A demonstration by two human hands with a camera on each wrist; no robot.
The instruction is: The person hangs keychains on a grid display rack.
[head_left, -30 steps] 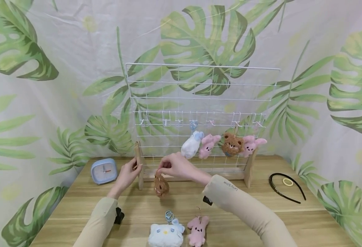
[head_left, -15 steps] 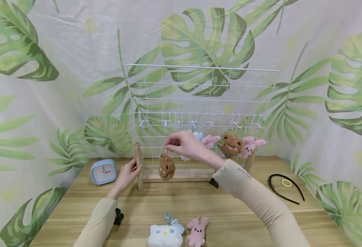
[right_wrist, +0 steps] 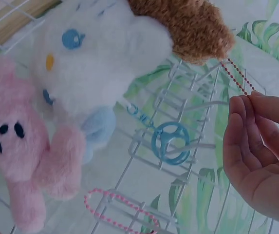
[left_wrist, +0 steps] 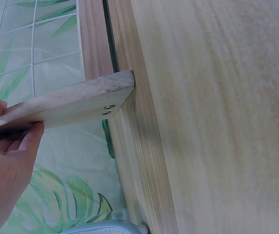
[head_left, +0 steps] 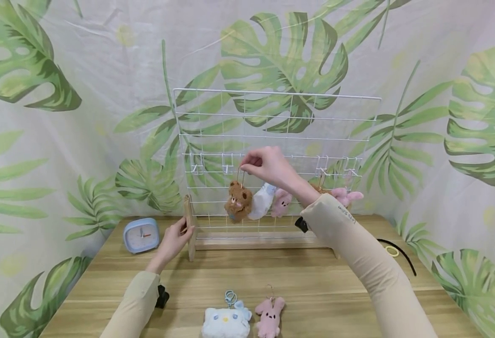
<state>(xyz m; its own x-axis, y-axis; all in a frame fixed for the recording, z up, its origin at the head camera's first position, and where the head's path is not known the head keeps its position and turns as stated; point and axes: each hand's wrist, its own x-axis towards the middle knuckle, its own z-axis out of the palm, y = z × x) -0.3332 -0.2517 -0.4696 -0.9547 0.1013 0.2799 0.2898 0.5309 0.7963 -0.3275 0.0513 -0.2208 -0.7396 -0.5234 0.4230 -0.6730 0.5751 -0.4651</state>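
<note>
My right hand pinches the bead chain of a brown bear plush keychain. The bear dangles before the left half of a white wire grid rack, and in the right wrist view my fingertips are right by the end of a hook prong. Beside the bear hang a white plush on a blue ring and a pink bunny plush. My left hand grips the rack's wooden side post, thumb on one face. Farther right, another brown bear is mostly covered by my right arm.
A second pink bunny hangs at the rack's right end. Bare hooks line the left part. On the table lie a white plush, a pink bunny, a blue clock, a yellow ring and a black headband.
My right hand has risen and shifted right, lifting the brown bear from low near the table up to the row of hooks. My left hand stays on the post.
</note>
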